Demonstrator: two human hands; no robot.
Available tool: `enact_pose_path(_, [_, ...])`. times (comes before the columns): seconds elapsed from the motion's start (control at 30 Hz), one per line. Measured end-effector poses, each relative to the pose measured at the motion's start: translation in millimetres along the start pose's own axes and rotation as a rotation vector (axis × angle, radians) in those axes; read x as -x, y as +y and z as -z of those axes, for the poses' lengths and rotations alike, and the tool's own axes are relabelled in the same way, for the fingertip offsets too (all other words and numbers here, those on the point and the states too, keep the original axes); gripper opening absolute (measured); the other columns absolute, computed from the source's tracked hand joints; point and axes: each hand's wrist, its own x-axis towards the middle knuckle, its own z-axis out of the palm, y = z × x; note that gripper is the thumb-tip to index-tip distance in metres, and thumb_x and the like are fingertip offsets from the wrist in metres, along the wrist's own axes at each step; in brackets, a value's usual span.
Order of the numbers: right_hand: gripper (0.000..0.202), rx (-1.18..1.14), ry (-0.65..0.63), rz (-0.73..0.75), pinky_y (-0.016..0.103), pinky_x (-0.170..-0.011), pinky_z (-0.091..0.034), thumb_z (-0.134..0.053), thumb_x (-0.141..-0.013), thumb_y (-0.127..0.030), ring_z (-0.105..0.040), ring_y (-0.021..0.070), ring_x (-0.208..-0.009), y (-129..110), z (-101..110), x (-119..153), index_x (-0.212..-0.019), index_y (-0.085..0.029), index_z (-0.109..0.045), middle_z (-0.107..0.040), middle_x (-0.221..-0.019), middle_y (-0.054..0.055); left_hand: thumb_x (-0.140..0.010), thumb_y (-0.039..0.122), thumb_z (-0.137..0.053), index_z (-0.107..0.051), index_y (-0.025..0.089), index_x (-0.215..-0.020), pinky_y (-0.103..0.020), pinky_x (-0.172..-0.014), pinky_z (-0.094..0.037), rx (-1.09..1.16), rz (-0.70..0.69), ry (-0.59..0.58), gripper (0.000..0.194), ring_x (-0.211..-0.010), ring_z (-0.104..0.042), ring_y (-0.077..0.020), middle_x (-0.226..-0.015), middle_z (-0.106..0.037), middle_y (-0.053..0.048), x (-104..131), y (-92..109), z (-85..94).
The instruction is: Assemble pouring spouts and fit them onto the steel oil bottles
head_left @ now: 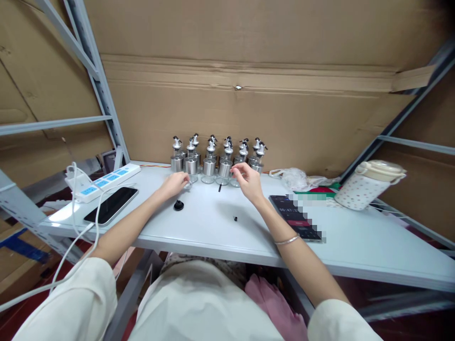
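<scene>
Glass bottles with brushed-metal sleeves and pour spouts stand in rows at the back of the white table. My left hand is closed in front of the left bottles, with a small clear or pale bit showing at its fingertips. To the right, my right hand is raised before the bottles, thumb and finger pinched; what they hold is too small to name. A black round cap-like piece lies below my left hand. Nearer the front edge is a tiny black piece, and a thin dark strip lies before the bottles.
On the left are a white power strip with cables and a dark-screened phone. A phone with a running timer lies right of my right forearm. Further right are crumpled plastic and a tilted dotted tumbler. Cardboard walls the back.
</scene>
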Motion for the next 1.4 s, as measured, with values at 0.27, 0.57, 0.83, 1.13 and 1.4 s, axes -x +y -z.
enact_pose_path(0.27, [0.032, -0.256, -0.412, -0.226, 0.024, -0.047, -0.046, -0.062, -0.073, -0.04, -0.059, 0.0134, -0.059, 7.3, -14.8, 4.5, -0.091, -0.014, -0.066, -0.067, -0.072, 0.004, -0.09, 0.019, -0.043, -0.057, 0.017, -0.09, -0.024, -0.07, -0.042, 0.086, -0.562, 0.425, 0.015, -0.075, -0.058, -0.0123, -0.089, -0.065, -0.005, 17.5, 56.2, 2.0])
enact_pose_path(0.57, [0.034, -0.424, -0.535, -0.331, 0.026, -0.052, -0.049, -0.073, -0.062, -0.042, -0.054, 0.0091, -0.051, -7.0, -17.2, 8.8, -0.08, -0.013, -0.067, -0.063, -0.061, 0.0, -0.09, 0.016, -0.04, -0.059, 0.019, -0.092, -0.029, -0.072, -0.039, -0.055, -0.655, 0.389, 0.019, -0.083, -0.059, -0.0146, -0.094, -0.066, -0.006, 19.7, 62.8, -9.0])
enact_pose_path(0.83, [0.032, -0.405, -0.529, -0.316, 0.026, -0.057, -0.049, -0.075, -0.061, -0.042, -0.055, 0.0097, -0.052, -6.7, -10.1, 4.4, -0.072, -0.013, -0.068, -0.062, -0.057, 0.0, -0.09, 0.027, -0.046, -0.05, 0.017, -0.101, -0.028, -0.074, -0.046, 0.262, -0.403, 0.296, 0.015, -0.075, -0.064, -0.014, -0.091, -0.066, -0.005, 20.9, 64.1, -12.7])
enact_pose_path(1.13, [0.028, -0.375, -0.553, -0.291, 0.029, -0.062, -0.05, -0.075, -0.061, -0.038, -0.057, 0.0112, -0.057, -2.6, -5.1, 2.4, -0.073, -0.014, -0.07, -0.065, -0.061, 0.001, -0.094, 0.03, -0.036, -0.05, 0.018, -0.102, -0.024, -0.071, -0.049, 0.481, -0.414, 0.089, 0.02, -0.069, -0.063, -0.0109, -0.08, -0.065, -0.001, 23.3, 64.1, -14.9])
enact_pose_path(1.4, [0.021, -0.521, -0.551, -0.311, 0.035, -0.079, -0.051, -0.077, -0.058, -0.032, -0.066, 0.0166, -0.076, -1.7, -1.1, 3.7, -0.071, -0.016, -0.07, -0.072, -0.081, 0.005, -0.092, 0.034, -0.044, -0.043, 0.019, -0.112, -0.028, -0.078, -0.051, 0.716, -0.447, 0.021, 0.025, -0.075, -0.066, -0.0115, -0.098, -0.066, -0.006, 27.9, 76.6, -19.2])
